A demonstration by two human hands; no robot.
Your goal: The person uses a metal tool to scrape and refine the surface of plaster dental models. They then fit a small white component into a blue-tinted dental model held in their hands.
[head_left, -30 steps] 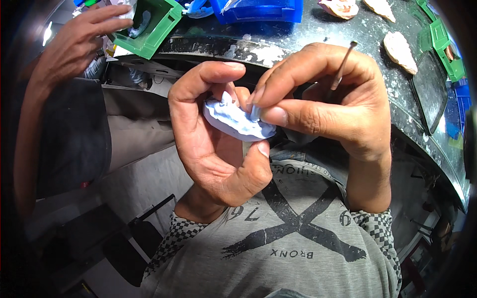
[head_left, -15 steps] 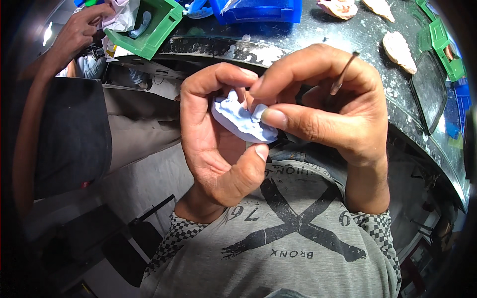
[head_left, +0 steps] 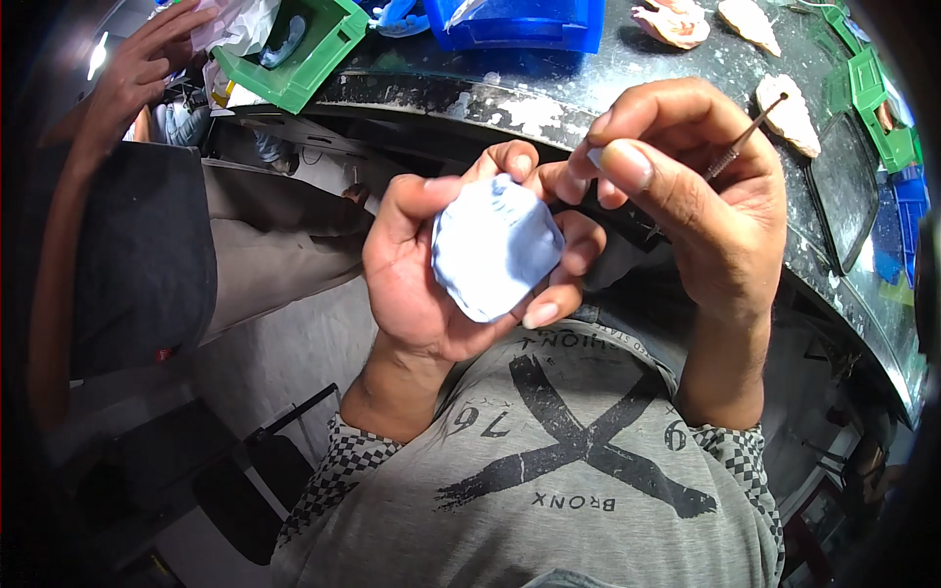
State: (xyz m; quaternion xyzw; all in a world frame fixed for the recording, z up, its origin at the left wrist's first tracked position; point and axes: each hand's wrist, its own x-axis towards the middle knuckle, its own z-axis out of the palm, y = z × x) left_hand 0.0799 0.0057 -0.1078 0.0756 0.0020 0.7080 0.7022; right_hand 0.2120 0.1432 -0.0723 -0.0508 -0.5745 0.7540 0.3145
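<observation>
A pale blue dental model (head_left: 498, 253) lies in my left hand (head_left: 412, 294), fingers curled round its rim and its broad, smooth side facing up. To the right, apart from the model, my right hand (head_left: 711, 211) pinches a small pale blue piece (head_left: 595, 157) between thumb and forefinger. Most of that piece is hidden by the fingertips; it looks like a single tooth from the model. A thin metal dental instrument (head_left: 737, 145) with a coiled grip is also tucked among the right hand's fingers, slanting up to the right.
Cream dental casts (head_left: 787, 118) and a pinkish one (head_left: 672, 24) lie on the dark, worn bench (head_left: 578, 83). Along its far edge stand a green bin (head_left: 328, 61) and a blue bin (head_left: 520, 39). More green bins (head_left: 870, 98) line the right. Another person's hand (head_left: 137, 73) is at far left.
My left hand has turned the model so its broad side faces up. My right hand has moved up and right, away from it, with the small piece pinched.
</observation>
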